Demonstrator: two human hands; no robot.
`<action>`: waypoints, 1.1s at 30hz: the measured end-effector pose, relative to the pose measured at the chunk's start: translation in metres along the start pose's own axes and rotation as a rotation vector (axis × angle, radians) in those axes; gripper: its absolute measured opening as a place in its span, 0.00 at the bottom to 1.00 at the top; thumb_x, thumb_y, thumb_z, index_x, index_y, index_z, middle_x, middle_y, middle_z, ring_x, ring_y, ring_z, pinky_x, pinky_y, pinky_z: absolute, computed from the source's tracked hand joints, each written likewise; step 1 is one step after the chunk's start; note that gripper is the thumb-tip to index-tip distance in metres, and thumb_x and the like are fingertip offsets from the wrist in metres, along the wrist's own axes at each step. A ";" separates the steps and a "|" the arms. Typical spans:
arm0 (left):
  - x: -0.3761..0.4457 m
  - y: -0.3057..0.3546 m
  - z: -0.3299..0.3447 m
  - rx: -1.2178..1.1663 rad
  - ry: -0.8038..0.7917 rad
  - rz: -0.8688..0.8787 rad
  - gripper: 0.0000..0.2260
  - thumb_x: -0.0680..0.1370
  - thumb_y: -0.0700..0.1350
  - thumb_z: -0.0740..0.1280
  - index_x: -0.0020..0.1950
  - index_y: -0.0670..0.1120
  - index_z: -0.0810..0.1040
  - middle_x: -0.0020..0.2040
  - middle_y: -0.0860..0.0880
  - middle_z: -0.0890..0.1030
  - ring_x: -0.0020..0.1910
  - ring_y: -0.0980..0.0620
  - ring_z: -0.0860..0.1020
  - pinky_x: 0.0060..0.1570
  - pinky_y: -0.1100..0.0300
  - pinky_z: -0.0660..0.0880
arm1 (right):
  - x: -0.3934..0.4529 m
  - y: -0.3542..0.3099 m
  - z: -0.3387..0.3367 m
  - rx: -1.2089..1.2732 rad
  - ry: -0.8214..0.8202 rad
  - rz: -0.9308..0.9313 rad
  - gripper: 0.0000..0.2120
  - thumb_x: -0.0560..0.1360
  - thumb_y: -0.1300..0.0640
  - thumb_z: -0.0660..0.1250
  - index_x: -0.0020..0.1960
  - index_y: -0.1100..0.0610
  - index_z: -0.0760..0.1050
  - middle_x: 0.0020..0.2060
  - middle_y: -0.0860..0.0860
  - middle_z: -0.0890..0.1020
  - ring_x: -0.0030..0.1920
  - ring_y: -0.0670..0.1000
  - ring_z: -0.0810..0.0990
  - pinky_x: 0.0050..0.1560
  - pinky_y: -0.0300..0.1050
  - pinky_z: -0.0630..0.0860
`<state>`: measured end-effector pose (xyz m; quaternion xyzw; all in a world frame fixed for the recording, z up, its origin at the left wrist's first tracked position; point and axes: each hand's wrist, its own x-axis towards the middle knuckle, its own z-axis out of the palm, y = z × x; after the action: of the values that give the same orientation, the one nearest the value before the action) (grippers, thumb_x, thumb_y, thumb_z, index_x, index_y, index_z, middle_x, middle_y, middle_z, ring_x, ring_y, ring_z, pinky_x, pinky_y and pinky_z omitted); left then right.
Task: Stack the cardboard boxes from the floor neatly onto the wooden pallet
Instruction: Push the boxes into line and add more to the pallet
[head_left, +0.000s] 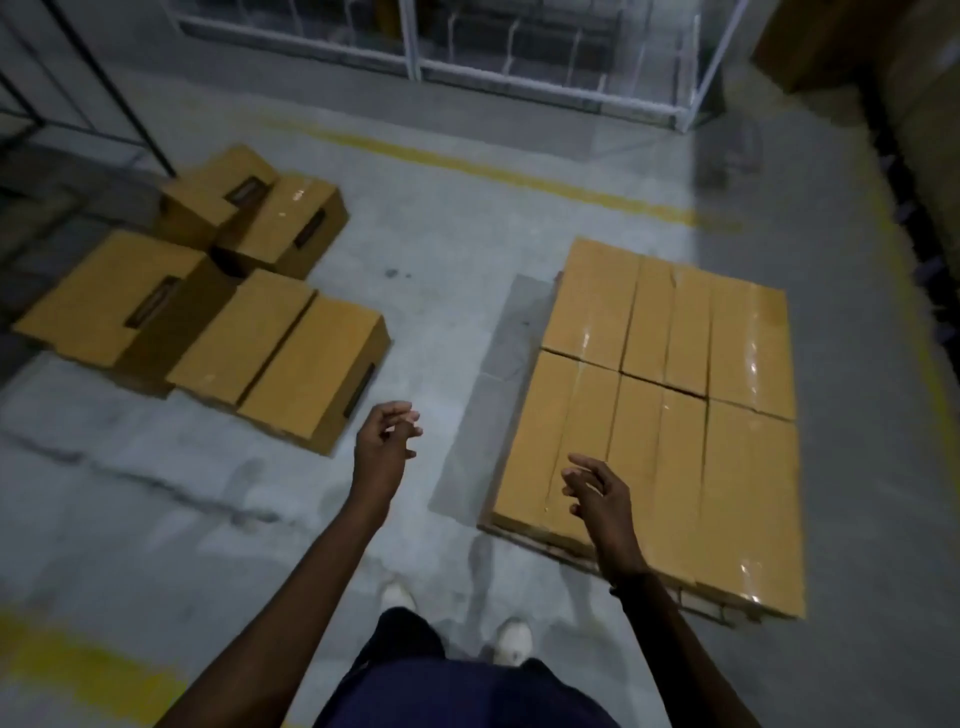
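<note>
Head view shows both bare hands held out in front of the person, each holding nothing. The left hand (385, 441) hangs with fingers loosely curled and apart; the right hand (596, 491) is likewise relaxed and slack.

The nearest floor box, a tan rectangular cardboard box with a dark handle slot (291, 358), lies ahead and to the left of the left hand, near its fingertips and not touching them. Its long axis runs diagonally, from the near left up toward the far right, with the slotted end face turned toward the hands. The left hand is plainly the nearer one. Three more tan cardboard boxes (249, 208) sit behind it.

The wooden pallet (698, 603) lies to the right, under a flat layer of taped tan cardboard boxes (670, 374); the right hand hovers over its near left corner.

By judgement, the next pick calls for a turn left.
</note>
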<state>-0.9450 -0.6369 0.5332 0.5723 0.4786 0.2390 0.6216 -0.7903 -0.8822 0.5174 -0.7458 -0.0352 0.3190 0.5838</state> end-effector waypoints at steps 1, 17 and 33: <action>0.001 0.001 -0.014 -0.014 0.030 -0.017 0.07 0.84 0.39 0.64 0.59 0.45 0.80 0.54 0.47 0.84 0.48 0.53 0.84 0.42 0.57 0.78 | 0.003 -0.005 0.012 0.000 -0.006 0.008 0.09 0.83 0.56 0.69 0.62 0.53 0.82 0.49 0.51 0.86 0.46 0.48 0.83 0.44 0.44 0.77; 0.120 0.011 -0.203 -0.175 0.322 -0.169 0.07 0.84 0.39 0.64 0.60 0.41 0.79 0.54 0.43 0.84 0.47 0.49 0.84 0.38 0.60 0.78 | 0.070 -0.078 0.261 -0.148 -0.315 0.011 0.09 0.82 0.54 0.70 0.62 0.54 0.81 0.48 0.56 0.85 0.48 0.53 0.84 0.46 0.48 0.78; 0.381 0.017 -0.286 0.031 0.347 -0.307 0.04 0.84 0.44 0.65 0.55 0.48 0.79 0.55 0.45 0.83 0.55 0.46 0.83 0.48 0.51 0.78 | 0.299 -0.112 0.457 -0.225 -0.459 0.145 0.21 0.78 0.48 0.75 0.68 0.50 0.75 0.58 0.53 0.85 0.56 0.52 0.85 0.49 0.49 0.80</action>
<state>-1.0260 -0.1731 0.4591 0.4525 0.6634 0.2291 0.5501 -0.7536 -0.3318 0.4345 -0.7147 -0.1488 0.5148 0.4495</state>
